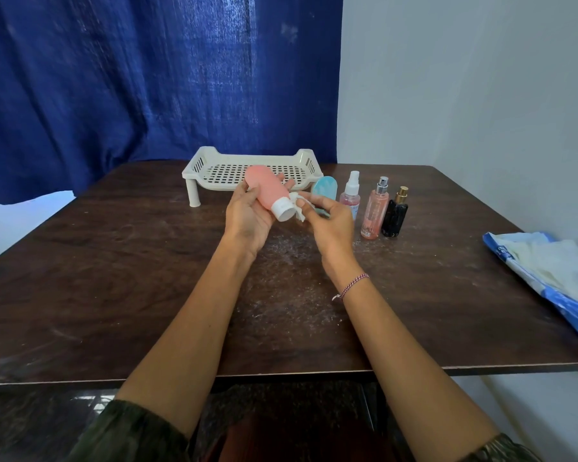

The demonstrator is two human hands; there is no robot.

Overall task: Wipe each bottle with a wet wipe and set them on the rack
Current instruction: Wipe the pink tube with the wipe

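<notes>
My left hand (247, 215) grips a pink squeeze bottle (264, 186) with a white cap (283, 210), held tilted above the table with the cap toward me. My right hand (327, 216) pinches a small white wet wipe (299, 206) against the cap. Behind the hands stands a white perforated rack (214, 168) with nothing on it. A teal bottle (326, 190) is partly hidden by my right hand. To its right stand a clear spray bottle (350, 191), a pink perfume bottle (375, 210) and a black bottle with a gold cap (395, 213).
A blue and white wet wipe pack (548, 275) lies at the right edge of the dark wooden table (114, 278). A blue curtain hangs behind the table and a white wall is on the right.
</notes>
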